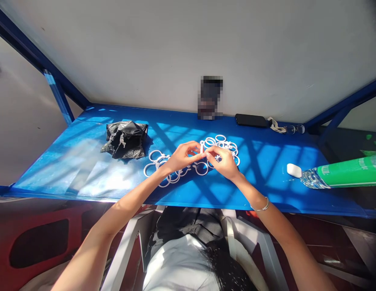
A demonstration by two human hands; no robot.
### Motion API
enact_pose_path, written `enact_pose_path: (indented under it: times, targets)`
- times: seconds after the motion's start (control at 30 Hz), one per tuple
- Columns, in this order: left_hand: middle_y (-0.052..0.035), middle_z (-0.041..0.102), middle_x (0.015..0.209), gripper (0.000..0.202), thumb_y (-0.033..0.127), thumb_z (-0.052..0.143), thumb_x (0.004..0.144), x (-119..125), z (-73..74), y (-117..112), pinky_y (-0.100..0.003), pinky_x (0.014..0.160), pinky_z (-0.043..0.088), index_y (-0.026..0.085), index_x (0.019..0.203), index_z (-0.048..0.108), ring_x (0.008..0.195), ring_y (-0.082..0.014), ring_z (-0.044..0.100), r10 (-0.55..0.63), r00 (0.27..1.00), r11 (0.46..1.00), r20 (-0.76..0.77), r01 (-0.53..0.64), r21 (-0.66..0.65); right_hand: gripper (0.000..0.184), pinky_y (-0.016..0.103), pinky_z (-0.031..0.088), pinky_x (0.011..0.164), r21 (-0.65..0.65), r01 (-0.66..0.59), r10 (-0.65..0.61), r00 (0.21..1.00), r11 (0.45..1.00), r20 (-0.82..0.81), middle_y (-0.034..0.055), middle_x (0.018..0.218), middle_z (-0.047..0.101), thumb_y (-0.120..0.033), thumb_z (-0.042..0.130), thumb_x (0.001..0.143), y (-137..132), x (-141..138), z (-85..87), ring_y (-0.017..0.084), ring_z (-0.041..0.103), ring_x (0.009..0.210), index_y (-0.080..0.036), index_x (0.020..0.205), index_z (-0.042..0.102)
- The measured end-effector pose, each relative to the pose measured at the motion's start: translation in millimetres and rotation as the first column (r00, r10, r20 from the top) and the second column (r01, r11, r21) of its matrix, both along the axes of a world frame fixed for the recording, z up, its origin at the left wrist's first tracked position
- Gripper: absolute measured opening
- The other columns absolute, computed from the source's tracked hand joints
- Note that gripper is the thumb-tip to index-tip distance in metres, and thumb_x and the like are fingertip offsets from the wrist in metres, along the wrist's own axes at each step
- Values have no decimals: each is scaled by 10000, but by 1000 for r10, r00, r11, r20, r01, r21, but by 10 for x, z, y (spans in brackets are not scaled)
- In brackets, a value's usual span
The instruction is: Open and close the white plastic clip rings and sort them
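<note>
Both hands are meeting over the blue table [85, 161]: the left hand [182, 157] and right hand [224, 161] are pinching one white ring [202, 148] between fingers, above scattered rings [220, 146]; no writing is legible

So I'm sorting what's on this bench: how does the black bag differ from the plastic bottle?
The black bag is dark, crumpled and opaque; the plastic bottle is clear with a green label and a white cap. The bag sits in a heap left of the hands, while the bottle lies on its side at the right, cap pointing toward the white rings. Both rest on the blue table, untouched by the left hand or right hand.
</note>
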State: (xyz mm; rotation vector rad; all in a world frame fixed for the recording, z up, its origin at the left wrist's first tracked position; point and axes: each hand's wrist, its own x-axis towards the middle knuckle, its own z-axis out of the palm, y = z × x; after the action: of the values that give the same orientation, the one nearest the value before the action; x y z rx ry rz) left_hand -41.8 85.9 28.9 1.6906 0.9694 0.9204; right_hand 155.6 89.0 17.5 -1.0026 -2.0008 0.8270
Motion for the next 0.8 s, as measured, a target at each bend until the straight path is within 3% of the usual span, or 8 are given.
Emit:
enact_pose_path:
  times: [0.13,0.33,0.53,0.8]
  targets:
    - [-73,636,989,332,475,718,779,5,-18,-2,-289,772,541,153,812,642,861,-167,628,-56,998,998,-32,56,3,336,329,512,646,-186,71,-103,980,980,-168,15,733,625,-554,566,929,85,29,-50,185,614,657,-223,870,580]
    - [-68,677,970,320,474,720,776,25,-11,-3,-283,762,511,164,835,665,913,-187,627,-97,994,995,-39,98,2,492,304,491,585,-388,-101,-40,940,916,-340,-1,665,589,-705,690,786,168,27,-125,159,566,591,-222,797,595]
    - [-35,659,801,396,540,688,793,25,22,-16,-263,696,479,147,773,636,750,-146,606,-2,999,991,53,9,-135,496,291,458,561,-514,-93,-166,885,853,-435,-4,645,590,-661,805,694,147,32,-52,145,545,573,-217,733,587]
    - [-36,683,729,444,580,727,754,81,-31,-9,-248,670,487,141,726,664,714,-144,625,-3,987,977,162,37,-211,495,282,429,550,-570,-166,-196,832,805,-519,-11,659,555,-622,849,651,92,-14,-53,137,505,588,-221,713,565]
